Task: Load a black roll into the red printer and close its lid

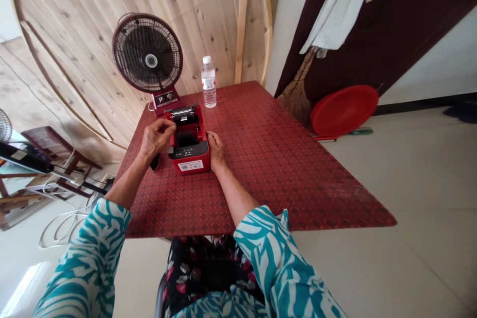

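A small red and black label printer stands on the table with its lid raised, its dark inner compartment and roller exposed. My left hand is at its left edge, thumb and fingers pinched together over the rim; whatever they hold is too small to tell. Against the printer's right side lies my right hand, fingers curled along the casing and steadying it. A dark flat object, partly hidden under my left wrist, rests beside the printer.
Behind the printer are a table fan and a water bottle. The red patterned table extends to the right. A broom and a red basin stand by the door. Cables lie on the floor at left.
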`<state>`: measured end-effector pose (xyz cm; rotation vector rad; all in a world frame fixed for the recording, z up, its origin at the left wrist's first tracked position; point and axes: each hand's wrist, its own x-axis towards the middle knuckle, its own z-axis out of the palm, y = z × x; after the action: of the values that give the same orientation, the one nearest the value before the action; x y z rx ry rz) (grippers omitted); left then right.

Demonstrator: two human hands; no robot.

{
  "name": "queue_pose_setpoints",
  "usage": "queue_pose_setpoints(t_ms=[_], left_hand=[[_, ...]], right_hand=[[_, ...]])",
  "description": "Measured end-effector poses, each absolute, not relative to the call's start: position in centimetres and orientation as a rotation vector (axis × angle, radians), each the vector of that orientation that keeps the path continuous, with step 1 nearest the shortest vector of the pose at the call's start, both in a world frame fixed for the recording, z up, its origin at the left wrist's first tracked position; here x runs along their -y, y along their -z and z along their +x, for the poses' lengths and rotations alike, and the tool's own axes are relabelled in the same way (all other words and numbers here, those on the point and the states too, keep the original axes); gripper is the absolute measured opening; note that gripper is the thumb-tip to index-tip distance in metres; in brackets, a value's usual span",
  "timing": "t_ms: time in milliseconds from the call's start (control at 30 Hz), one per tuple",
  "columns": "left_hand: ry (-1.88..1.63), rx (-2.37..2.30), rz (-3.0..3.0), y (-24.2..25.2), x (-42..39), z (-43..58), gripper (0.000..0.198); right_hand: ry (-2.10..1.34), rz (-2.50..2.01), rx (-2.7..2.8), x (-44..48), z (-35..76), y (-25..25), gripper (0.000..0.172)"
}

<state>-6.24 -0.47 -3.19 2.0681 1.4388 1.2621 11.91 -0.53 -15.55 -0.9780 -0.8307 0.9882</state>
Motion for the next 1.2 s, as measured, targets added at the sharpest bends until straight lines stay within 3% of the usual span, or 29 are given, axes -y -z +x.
queue_pose_setpoints(t_ms=[67,133,367,600,1033,1200], left_hand=[[-1.578,-1.46,1.918,3.5,0.3,-6.8,0.023],[-1.655,-1.438,1.819,3.8,0.0,-7.0,0.026],[-1.129,-1.523,1.961,3.8,2.4,-5.7,0.048],[-1.13,-1.259,2.011,4.9,5.2,-5.6,0.078],[-1.286,-1.285,2.588,8.5,6.3,-6.3,0.062],[-1.367,-1.303,2.621,8.8,6.7,-6.0,0.057]], right_hand=[[-0.992,-0.979,0.828,0.5,11.9,15.6,0.032],[-0.998,-0.979,0.819,0.6,11.9,15.5,0.031],[-1.024,-0.96,0.79,0.7,11.8,15.6,0.034],[-1.034,-0.962,0.789,0.7,12.0,15.5,0.034],[-1.111,-0.87,0.988,-6.5,13.1,10.4,0.051],[-1.048,-0.855,1.049,-5.3,13.0,10.9,0.059]])
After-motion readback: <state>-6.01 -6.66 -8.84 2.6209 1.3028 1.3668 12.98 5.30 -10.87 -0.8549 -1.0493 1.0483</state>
